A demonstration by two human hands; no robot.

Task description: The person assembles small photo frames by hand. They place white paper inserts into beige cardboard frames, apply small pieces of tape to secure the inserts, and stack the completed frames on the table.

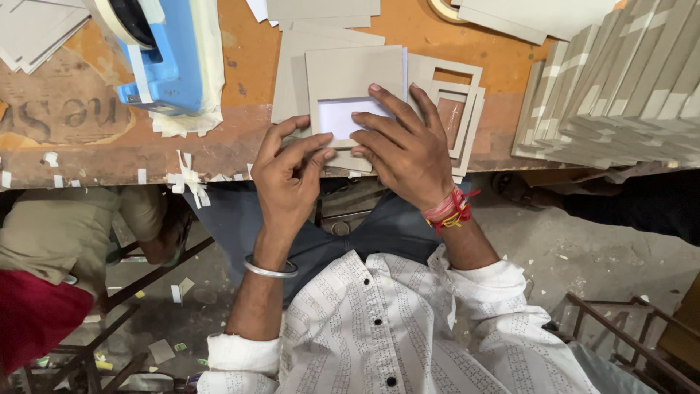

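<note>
A grey cardboard frame (350,73) with a white rectangular window lies at the near edge of an orange worktable (240,58). My left hand (288,175) pinches the frame's lower left edge with thumb and fingers. My right hand (405,149) lies flat over the frame's lower right part, fingers spread across the white window. A metal bangle is on my left wrist, red threads on my right. More cut-out cardboard frames (456,102) lie stacked just right of the one I hold.
A blue tape dispenser (164,62) stands at the table's left. Rows of stacked grey boards (620,95) fill the right side. Loose grey sheets (321,11) lie behind. Tape scraps (186,175) stick to the table's front edge. Another person's sleeve (58,233) is at lower left.
</note>
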